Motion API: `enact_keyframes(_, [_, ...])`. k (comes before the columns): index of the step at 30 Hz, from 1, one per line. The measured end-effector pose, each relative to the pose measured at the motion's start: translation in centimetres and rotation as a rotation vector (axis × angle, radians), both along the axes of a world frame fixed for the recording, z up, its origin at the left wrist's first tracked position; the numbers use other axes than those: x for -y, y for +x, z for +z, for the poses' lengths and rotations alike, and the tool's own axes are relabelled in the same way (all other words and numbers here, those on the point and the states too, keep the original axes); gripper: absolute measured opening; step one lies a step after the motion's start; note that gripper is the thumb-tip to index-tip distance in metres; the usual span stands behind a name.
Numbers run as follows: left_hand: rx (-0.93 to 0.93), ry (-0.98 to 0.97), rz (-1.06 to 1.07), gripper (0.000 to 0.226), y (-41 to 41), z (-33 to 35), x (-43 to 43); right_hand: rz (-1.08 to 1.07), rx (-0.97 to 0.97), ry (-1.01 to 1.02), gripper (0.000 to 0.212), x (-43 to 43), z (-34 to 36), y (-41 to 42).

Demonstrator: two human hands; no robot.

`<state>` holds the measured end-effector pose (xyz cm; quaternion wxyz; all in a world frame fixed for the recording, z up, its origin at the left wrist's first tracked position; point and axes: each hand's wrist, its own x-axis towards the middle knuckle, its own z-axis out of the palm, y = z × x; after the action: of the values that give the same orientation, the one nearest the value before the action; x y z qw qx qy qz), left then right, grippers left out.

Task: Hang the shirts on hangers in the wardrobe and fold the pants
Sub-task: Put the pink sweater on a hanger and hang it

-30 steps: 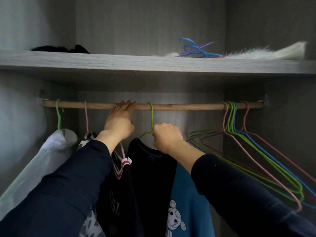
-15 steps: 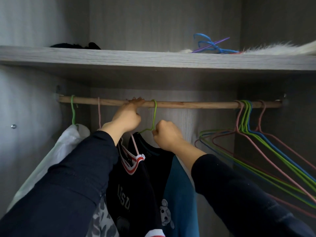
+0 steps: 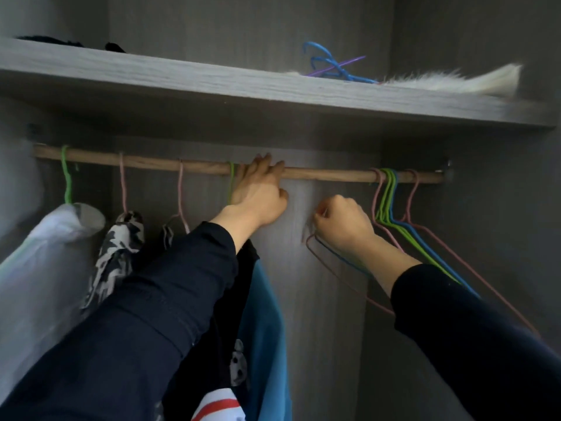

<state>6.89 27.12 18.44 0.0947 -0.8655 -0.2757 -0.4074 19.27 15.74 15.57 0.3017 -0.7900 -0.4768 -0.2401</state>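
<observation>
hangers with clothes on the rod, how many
4, left to right on the rod: far-left green hanger holding a white garment, pink hanger with a patterned garment, second pink hanger, second green hanger beside the left hand. The sleeve may hide more.

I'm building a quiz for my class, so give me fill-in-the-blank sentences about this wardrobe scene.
The left hand touches the wooden ____. The right hand grips an empty pink ____. Blue hangers lie on the ____ above.
Missing: rod, hanger, shelf.
</observation>
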Motion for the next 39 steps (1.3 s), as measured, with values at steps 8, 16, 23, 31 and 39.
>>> enact_keyframes(8, [-0.001, 0.075, 0.044, 0.063, 3.0, -1.6, -0.9, -0.37, 0.306, -0.131, 0.035, 4.6, -0.4, 5.9])
enact_keyframes(16, [0.047, 0.082, 0.016, 0.061, 3.3, -1.6, -1.9, -0.39, 0.337, -0.212, 0.03, 4.4, -1.2, 7.1])
enact_keyframes(23, [0.052, 0.036, -0.001, 0.059, 3.4, -1.5, -1.7, -0.107, -0.27, 0.005, 0.017, 3.2, 1.0, 6.5])
enact_keyframes(31, [0.01, -0.01, -0.008, 0.063, 3.4, -1.2, -1.5, 0.048, -0.311, 0.048, 0.033, 2.7, -1.6, 4.7])
enact_keyframes(39, [0.084, -0.152, -0.063, 0.069, 5.6, -4.6, 3.8, -0.001, -0.461, -0.025, 0.03, 8.8, -7.2, 1.8])
